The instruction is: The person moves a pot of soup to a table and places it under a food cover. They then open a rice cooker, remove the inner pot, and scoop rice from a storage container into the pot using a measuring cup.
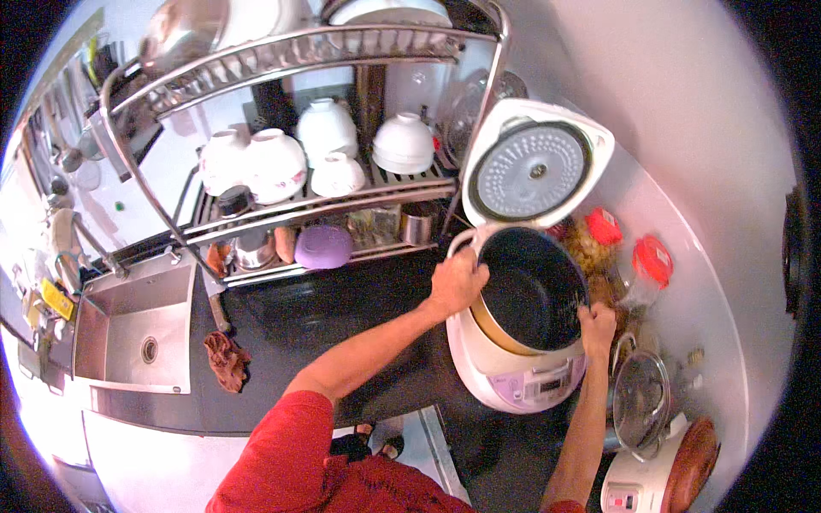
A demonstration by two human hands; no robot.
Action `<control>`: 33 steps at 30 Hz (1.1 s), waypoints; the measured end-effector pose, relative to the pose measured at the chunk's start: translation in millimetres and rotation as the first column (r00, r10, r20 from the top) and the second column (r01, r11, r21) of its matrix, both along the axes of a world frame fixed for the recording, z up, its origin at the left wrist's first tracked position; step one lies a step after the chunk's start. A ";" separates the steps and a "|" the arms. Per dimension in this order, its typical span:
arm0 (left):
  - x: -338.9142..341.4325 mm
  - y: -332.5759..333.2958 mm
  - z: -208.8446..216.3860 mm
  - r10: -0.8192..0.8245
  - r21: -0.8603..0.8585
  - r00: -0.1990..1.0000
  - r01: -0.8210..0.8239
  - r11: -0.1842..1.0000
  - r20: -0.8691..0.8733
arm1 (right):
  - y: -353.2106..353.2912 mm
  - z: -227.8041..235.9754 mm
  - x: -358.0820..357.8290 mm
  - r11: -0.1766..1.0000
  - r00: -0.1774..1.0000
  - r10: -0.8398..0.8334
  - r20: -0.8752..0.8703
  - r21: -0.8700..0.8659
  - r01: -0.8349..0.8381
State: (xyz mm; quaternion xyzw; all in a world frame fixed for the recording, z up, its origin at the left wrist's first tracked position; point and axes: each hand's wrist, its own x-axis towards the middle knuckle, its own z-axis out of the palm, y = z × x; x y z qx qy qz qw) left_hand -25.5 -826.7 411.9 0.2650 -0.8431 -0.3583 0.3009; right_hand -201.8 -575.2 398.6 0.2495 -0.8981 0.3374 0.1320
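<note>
A white and pale purple rice cooker [485,376] stands on the dark counter with its lid [534,171] raised. Its dark inner pot [530,286] sits tilted at the cooker's mouth, partly above the rim, and looks empty inside. My left hand [459,280] is closed on the pot's left edge. On the opposite edge, my right hand [597,325] grips the pot with the thumb over the rim. How far the pot's base is inside the cooker is hidden.
A metal dish rack [321,201] with white bowls [327,132] stands behind. At the left lie a steel sink [128,342], a brown cloth [227,359] and a knife [219,312]. Red-lidded jars [652,262], a glass lid [641,402] and a smaller white cooker [641,474] line the right wall.
</note>
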 end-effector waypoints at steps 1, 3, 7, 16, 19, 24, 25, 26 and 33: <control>2.1 4.6 9.9 -0.024 0.008 1.000 0.024 1.000 -0.015 | 2.8 2.9 -1.5 0.999 0.999 0.018 -0.040 -0.047 -0.020; 8.5 -2.1 6.1 -0.053 0.006 0.982 0.055 0.998 -0.182 | -8.0 15.4 2.5 0.985 0.989 0.068 -0.133 -0.146 -0.087; 24.3 19.2 29.8 -0.087 0.068 0.901 0.127 0.990 -0.425 | 11.6 54.8 17.7 0.887 0.986 0.168 -0.011 -0.434 -0.156; 95.8 45.2 52.6 -0.054 0.075 0.686 0.158 0.985 -0.725 | 2.7 130.7 121.6 0.698 0.968 0.252 -0.024 -0.688 -0.199; 126.8 44.4 53.3 -0.001 0.041 0.673 0.046 0.998 -0.740 | -11.2 132.5 142.9 0.629 0.944 0.319 -0.082 -0.727 -0.276; 192.3 45.8 41.6 0.094 0.098 0.635 -0.029 0.995 -0.767 | -32.9 130.1 186.0 0.664 0.916 0.397 -0.052 -0.673 -0.326; 200.3 48.4 35.6 0.094 0.152 0.561 0.058 0.987 -0.823 | -33.4 127.1 191.5 0.644 0.904 0.425 -0.049 -0.685 -0.340; 211.4 51.9 27.2 0.180 0.318 0.553 0.163 0.934 -0.813 | -36.9 127.9 202.0 0.655 0.885 0.465 -0.009 -0.669 -0.351; 344.3 59.7 -70.4 0.202 0.744 0.719 0.661 0.098 -0.665 | -83.3 93.4 269.0 0.591 0.689 0.721 0.072 -0.582 -0.558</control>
